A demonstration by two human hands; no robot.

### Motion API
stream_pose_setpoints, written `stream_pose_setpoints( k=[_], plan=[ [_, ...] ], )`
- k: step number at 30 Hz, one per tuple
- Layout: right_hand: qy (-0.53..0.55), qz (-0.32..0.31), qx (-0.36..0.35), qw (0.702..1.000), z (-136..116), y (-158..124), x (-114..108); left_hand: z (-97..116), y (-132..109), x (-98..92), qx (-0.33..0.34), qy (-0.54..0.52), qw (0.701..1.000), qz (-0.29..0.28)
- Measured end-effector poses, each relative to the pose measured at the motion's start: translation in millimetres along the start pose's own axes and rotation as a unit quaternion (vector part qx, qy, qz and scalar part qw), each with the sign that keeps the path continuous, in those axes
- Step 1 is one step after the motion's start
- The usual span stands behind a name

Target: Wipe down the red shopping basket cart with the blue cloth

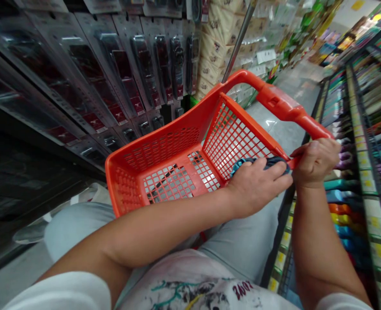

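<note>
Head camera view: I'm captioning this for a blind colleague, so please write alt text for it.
A person's left hand holds a crumpled dark teal cloth at the rim of an orange plastic shopping basket, while their right hand holds the basket's handle. Black hanging packages line the store aisle on one side, colourful boxed goods on the other.

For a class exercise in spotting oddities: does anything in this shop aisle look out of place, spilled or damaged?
Nothing looks spilled or damaged. The one odd sight is a bunched dark blue-green cloth pressed by the left hand at the rim of the orange plastic basket, not lying inside it, while the right hand grips the basket's handle.
</note>
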State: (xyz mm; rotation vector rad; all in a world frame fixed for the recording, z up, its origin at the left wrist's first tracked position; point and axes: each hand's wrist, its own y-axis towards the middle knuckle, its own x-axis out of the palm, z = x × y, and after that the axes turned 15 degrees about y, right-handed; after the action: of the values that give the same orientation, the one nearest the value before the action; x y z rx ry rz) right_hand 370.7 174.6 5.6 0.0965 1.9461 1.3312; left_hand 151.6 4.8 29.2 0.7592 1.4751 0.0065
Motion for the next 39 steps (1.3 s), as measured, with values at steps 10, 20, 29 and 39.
stream_pose_setpoints(
  k=[10, 20, 29, 39],
  plan=[
    [-0.059, 0.029, 0.161, 0.985, 24.4, -4.4, -1.3, 10.9, -57.0, -13.4, -0.01, 0.119, 0.992, -0.035],
    [-0.095, 0.093, 0.307, 0.942, 14.9, -3.1, -10.6, -13.2, -163.1, -31.0, -0.098, 0.161, 0.982, -0.02],
    [-0.099, 0.152, 0.199, 0.963, -0.4, -21.5, -13.2, -47.5, -238.7, -33.2, -0.386, 0.156, 0.909, -0.004],
    [-0.135, 0.153, 0.146, 0.968, -4.3, -29.3, -11.1, -42.2, -190.8, 49.9, -0.25, 0.067, 0.957, 0.134]
  ],
)
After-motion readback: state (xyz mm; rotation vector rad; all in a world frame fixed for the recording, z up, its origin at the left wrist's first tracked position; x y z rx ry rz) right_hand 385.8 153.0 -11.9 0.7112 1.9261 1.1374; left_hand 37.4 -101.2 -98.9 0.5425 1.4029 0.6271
